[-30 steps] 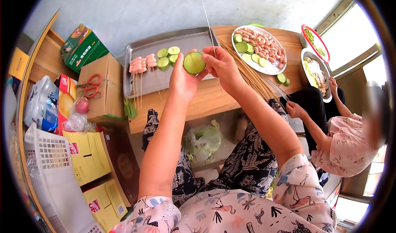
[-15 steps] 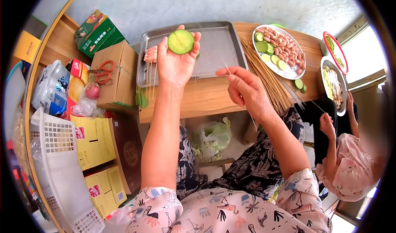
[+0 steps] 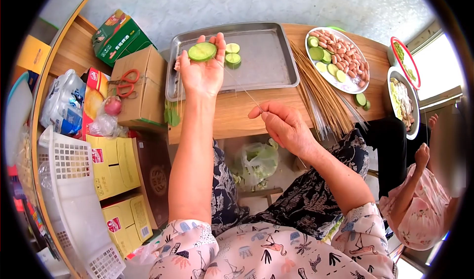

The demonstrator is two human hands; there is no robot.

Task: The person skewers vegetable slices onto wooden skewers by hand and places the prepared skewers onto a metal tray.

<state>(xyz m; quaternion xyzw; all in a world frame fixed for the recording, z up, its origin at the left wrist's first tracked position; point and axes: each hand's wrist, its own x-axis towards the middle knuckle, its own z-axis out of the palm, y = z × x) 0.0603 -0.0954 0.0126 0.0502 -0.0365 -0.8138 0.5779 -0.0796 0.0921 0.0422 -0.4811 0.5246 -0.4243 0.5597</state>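
My left hand [image 3: 203, 76] is turned palm up over the metal tray [image 3: 266, 57], its fingers curled around a round slice of green vegetable [image 3: 201, 53] with pale flesh and a dark rind. A thin skewer [image 3: 251, 97] is pinched in my right hand [image 3: 287, 128], in front of the table edge. It slants up and left toward the slice; whether its tip touches the slice I cannot tell. Two more green slices [image 3: 233, 60] lie in the tray beside my left hand. Pinkish pieces at the tray's left side are mostly hidden behind that hand.
Bundled skewers [image 3: 321, 94] lie right of the tray, beside an oval plate [image 3: 351, 88] of small sausages [image 3: 353, 67] and green slices. Farther right stands a bowl [image 3: 414, 131] of cut food. Another person's hand [image 3: 422, 155] is near it. Boxes [image 3: 136, 86] and scissors [image 3: 127, 84] are at left.
My left hand has shifted a little left and tilted the slice flatter, uncovering the two slices in the tray. My right hand has moved down and left, the skewer now slanting toward the slice.
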